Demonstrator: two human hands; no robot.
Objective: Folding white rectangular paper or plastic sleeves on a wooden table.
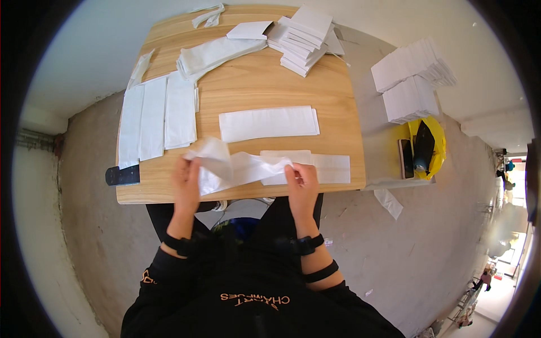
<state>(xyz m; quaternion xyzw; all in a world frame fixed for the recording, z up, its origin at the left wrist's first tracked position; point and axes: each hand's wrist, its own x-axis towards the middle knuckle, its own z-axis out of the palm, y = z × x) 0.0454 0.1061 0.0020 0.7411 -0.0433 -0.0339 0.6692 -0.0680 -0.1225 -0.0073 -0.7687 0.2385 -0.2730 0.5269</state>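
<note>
Thin white sleeve (248,169) — long axis left-to-right, slanting slightly away toward the right; left hand (187,176) pinches its flared left end — right hand (302,181) pinches the other.

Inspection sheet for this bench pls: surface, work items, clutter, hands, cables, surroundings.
Surface: wooden table, grey side table at its right.
Work items: thin white sheet held above the table's near part; flat white strips beyond it; row of strips at left; white stacks at far right.
Clutter: phone and yellow bag on the side table; dark flat device at the near-left corner.
Hands: left hand and right hand pinch the sheet, one at each side.
Cables: nothing seen.
Surroundings: grey floor, pale wall at left, white piece on the floor at right.
</note>
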